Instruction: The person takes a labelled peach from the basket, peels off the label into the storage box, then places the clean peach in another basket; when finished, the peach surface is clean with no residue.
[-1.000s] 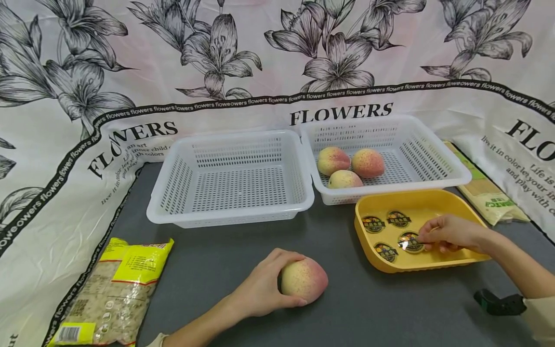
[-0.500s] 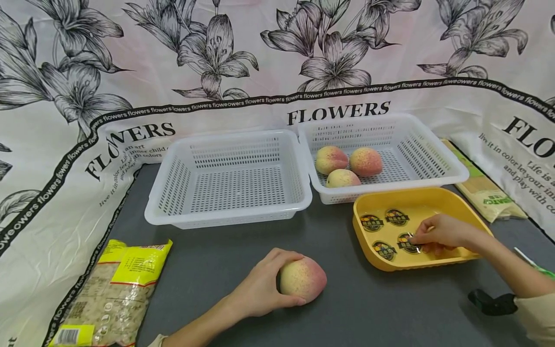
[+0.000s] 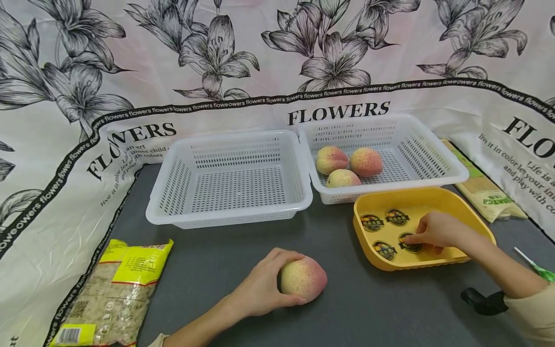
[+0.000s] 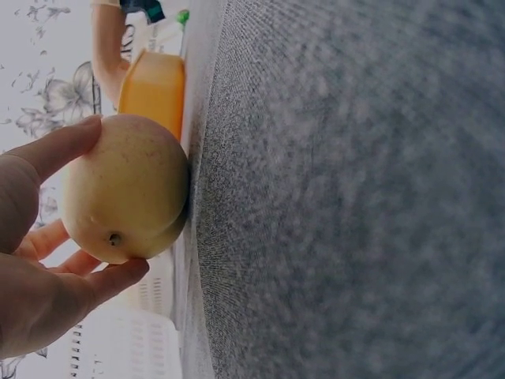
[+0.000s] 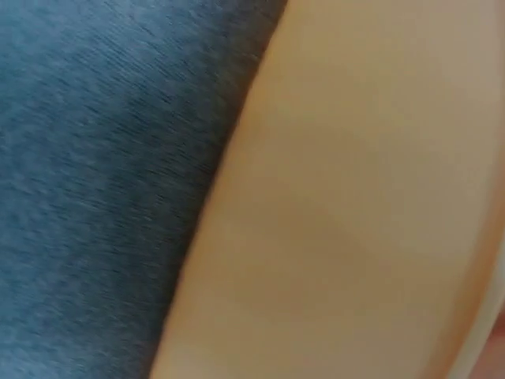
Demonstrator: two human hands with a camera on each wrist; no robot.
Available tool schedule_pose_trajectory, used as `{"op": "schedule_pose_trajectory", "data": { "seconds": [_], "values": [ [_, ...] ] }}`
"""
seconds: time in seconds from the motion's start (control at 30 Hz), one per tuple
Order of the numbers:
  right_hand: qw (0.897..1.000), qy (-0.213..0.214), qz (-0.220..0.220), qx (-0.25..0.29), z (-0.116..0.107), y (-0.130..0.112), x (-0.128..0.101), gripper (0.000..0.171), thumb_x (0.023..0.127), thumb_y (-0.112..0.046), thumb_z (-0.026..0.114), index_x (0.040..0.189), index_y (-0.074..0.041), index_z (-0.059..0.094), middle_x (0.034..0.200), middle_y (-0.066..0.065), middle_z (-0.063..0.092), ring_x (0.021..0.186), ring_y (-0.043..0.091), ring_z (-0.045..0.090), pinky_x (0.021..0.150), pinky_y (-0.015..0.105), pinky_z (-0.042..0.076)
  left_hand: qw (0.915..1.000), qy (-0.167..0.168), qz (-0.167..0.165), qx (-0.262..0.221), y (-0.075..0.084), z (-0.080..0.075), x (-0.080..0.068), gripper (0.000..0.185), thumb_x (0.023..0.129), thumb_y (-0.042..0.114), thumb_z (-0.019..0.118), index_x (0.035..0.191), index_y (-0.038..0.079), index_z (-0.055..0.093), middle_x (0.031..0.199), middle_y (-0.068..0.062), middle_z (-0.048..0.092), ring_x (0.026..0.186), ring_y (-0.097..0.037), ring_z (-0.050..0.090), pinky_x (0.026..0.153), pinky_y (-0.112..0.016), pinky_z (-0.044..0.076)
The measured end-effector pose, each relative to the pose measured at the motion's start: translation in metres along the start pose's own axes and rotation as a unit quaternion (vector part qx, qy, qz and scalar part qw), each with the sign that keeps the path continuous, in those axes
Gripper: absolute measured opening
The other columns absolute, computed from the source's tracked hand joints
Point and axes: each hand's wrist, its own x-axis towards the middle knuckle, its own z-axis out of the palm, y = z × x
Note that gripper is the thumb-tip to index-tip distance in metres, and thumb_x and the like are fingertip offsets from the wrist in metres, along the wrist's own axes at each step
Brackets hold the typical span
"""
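Left hand (image 3: 260, 289) grips a peach (image 3: 303, 278) resting on the grey mat (image 3: 347, 313). Right hand (image 3: 435, 230), at 3 o'clock from it, touches a round sticker (image 3: 409, 243) in the yellow tray (image 3: 459, 202); whether its fingers pinch the sticker cannot be told.

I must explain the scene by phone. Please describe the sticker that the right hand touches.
Find the yellow tray before the basket of peaches. Four round dark stickers lie inside. The wanted sticker is the near-right one, the only one under the right hand's fingers.

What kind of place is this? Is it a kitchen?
Probably not a kitchen: it looks like a staged work table. A flower-print cloth hangs behind a grey mat, with white baskets and a yellow tray of stickers.
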Motion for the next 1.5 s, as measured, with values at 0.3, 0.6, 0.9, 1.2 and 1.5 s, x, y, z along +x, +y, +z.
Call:
{"op": "schedule_pose_trajectory", "data": {
  "seconds": [0.3,0.6,0.9,1.2,1.5],
  "values": [
    [0.993,-0.059,0.042,0.093,-0.021,0.003,-0.005,0.053,0.087,-0.049,0.064,0.099,0.003,0.058,0.075,0.008,0.059,0.059,0.018,0.057,0.048,0.027,0.038,1.0000,0.003,0.005,0.002,-0.001,0.002,-0.001,0.067,0.068,0.025,0.088,0.126,0.017,0.055,0.118,0.005,0.050,0.107,-0.012,0.052,0.089,-0.033,0.045],
    [0.918,-0.172,-0.089,0.346,-0.024,-0.023,-0.005,0.042,0.104,-0.026,0.039,0.129,0.007,0.045,0.109,0.021,0.057,0.096,0.034,0.059,0.079,0.046,0.052,0.9999,0.005,0.009,0.004,-0.002,0.000,-0.001,0.067,0.068,0.025,0.088,0.126,0.017,0.055,0.120,0.005,0.050,0.109,-0.012,0.051,0.090,-0.033,0.045],
    [0.837,-0.273,-0.122,0.458,0.027,-0.116,-0.011,0.045,0.101,-0.022,0.048,0.136,0.004,0.037,0.123,0.024,0.049,0.112,0.035,0.051,0.084,0.050,0.049,0.9998,0.008,0.016,0.005,-0.001,-0.001,-0.003,0.067,0.069,0.024,0.088,0.126,0.016,0.054,0.122,0.004,0.050,0.111,-0.013,0.051,0.092,-0.034,0.044],
    [0.860,-0.244,-0.097,0.438,0.067,-0.161,0.001,0.058,0.092,-0.025,0.065,0.136,0.000,0.038,0.121,0.018,0.048,0.102,0.030,0.055,0.076,0.048,0.053,0.9996,0.010,0.028,0.000,-0.001,0.000,-0.004,0.068,0.071,0.024,0.086,0.129,0.017,0.052,0.126,0.003,0.047,0.112,-0.014,0.050,0.091,-0.035,0.045],
    [0.853,-0.239,-0.131,0.445,0.093,-0.172,0.007,0.061,0.084,-0.017,0.075,0.135,-0.005,0.043,0.120,0.016,0.049,0.096,0.029,0.057,0.073,0.045,0.054,0.9990,0.010,0.043,0.006,-0.003,-0.008,-0.009,0.068,0.077,0.030,0.082,0.133,0.016,0.048,0.132,0.003,0.044,0.118,-0.014,0.046,0.094,-0.036,0.043]
  ]
}}
